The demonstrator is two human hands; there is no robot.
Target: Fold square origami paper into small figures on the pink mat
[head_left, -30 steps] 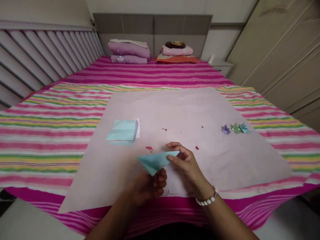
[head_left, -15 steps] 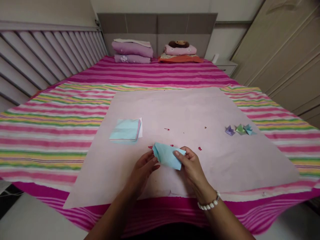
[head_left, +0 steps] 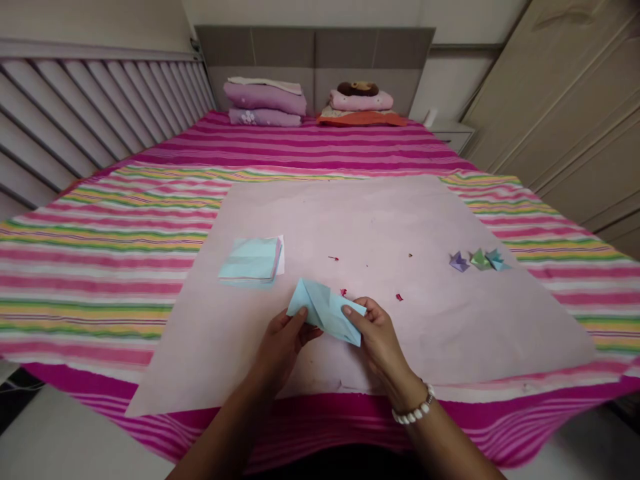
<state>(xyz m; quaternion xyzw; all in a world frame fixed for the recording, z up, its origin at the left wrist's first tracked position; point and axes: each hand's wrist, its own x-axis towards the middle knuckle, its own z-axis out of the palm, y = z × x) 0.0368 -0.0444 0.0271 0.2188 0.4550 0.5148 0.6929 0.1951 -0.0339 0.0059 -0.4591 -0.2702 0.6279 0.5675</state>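
Note:
Between both hands is a folded sheet of light blue paper (head_left: 325, 312), its left part opened out with a slanting crease. My left hand (head_left: 289, 335) pinches the left end, thumb on top and fingers beneath. At the other end my right hand (head_left: 376, 331) grips the paper between thumb and fingers; a white beaded bracelet circles that wrist. Beyond my left hand lies a stack of square paper (head_left: 250, 259), light blue on top. Small folded paper pieces in purple (head_left: 459, 261), green (head_left: 481, 259) and blue (head_left: 496, 259) stand in a row to the right.
A large pale sheet (head_left: 390, 213) covers the middle of the striped bed. Small red scraps (head_left: 399, 297) are scattered on it. Folded purple bedding (head_left: 265, 99) and a pink pile (head_left: 361, 101) rest by the headboard (head_left: 315, 53). A white railing (head_left: 100, 107) runs along the left.
The blue paper's left side has been spread open, showing a new slanted fold. My left hand, whose fingers were loosely at the edge, now pinches that end; my right hand keeps its hold.

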